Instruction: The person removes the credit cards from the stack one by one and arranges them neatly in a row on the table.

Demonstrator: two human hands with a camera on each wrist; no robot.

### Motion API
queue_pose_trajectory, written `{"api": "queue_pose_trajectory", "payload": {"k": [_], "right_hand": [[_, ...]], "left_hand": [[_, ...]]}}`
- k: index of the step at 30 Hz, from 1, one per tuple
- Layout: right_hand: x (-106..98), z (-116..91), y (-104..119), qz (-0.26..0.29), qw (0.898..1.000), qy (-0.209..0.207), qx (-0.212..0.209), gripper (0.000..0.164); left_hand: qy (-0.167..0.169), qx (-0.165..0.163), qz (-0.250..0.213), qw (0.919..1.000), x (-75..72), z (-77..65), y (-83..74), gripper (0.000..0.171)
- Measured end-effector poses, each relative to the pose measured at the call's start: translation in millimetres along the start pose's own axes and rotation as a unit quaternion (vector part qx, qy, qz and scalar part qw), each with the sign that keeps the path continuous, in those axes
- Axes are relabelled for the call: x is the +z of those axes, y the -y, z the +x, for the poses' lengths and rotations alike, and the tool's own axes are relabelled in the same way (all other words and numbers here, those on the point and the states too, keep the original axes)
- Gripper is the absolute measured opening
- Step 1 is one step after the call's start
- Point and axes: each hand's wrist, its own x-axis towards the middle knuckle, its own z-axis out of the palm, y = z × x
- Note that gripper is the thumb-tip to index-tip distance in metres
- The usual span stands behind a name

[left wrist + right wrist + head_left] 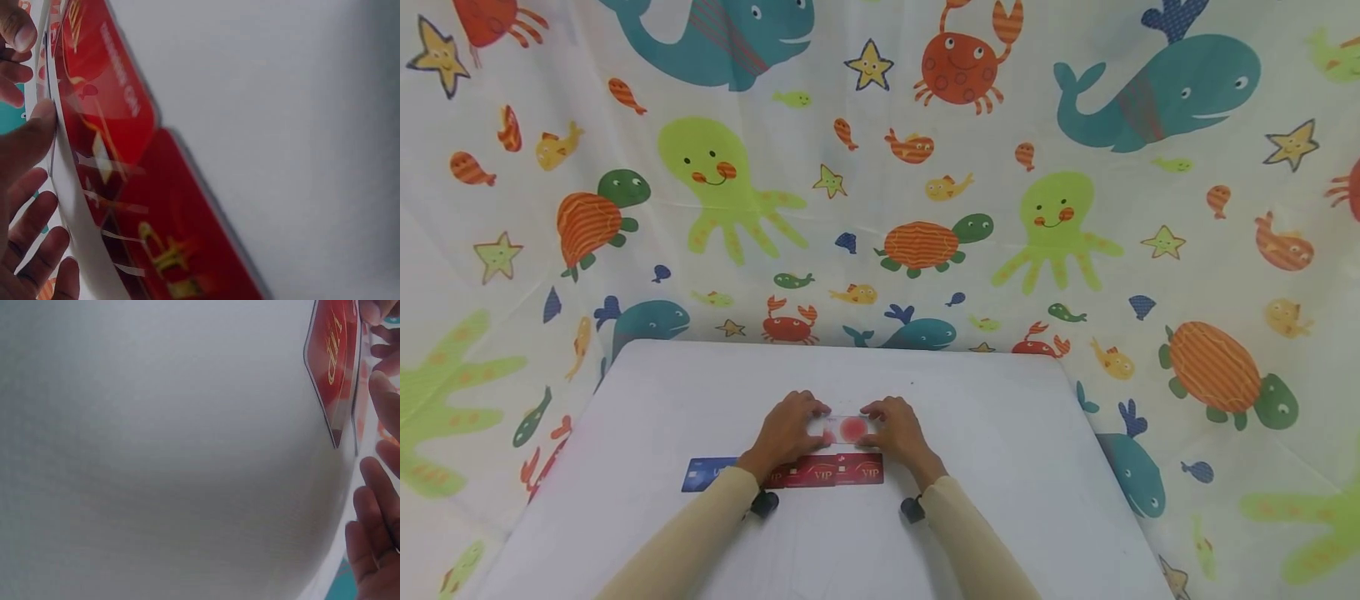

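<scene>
A pale card with a round red patch (852, 429) lies at the middle of the white table, between both hands. My left hand (788, 429) grips its left end, thumb at the near edge and fingers at the far edge. The right hand (901, 433) holds the right end the same way. Just nearer than this card, a row of cards lies on the table: a blue card (703, 473) at the left, then red VIP cards (823, 472), partly covered by the left wrist. Close up, the left wrist view shows two red cards (119, 81) edge to edge.
The white table (1000, 417) spreads around the cards. Behind and beside it hangs a curtain (850, 200) printed with sea animals. A dark wrist camera (764, 504) is strapped to the left wrist, another wrist camera (913, 509) to the right.
</scene>
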Motion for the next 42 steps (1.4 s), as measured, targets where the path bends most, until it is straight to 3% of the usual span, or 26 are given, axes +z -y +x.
{"api": "queue_pose_trajectory", "payload": {"k": [22, 42], "right_hand": [[2.9, 1.4, 0.4, -0.006, 1.000, 0.004, 0.017, 0.054], [-3.5, -1.1, 6.6, 0.014, 1.000, 0.017, -0.010, 0.054]], "left_hand": [[-0.015, -0.005, -0.031, 0.9994, 6.7, -1.6, 3.8, 0.056], [-0.013, 0.004, -0.012, 0.9998, 7.8, -2.9, 7.0, 0.056]]}}
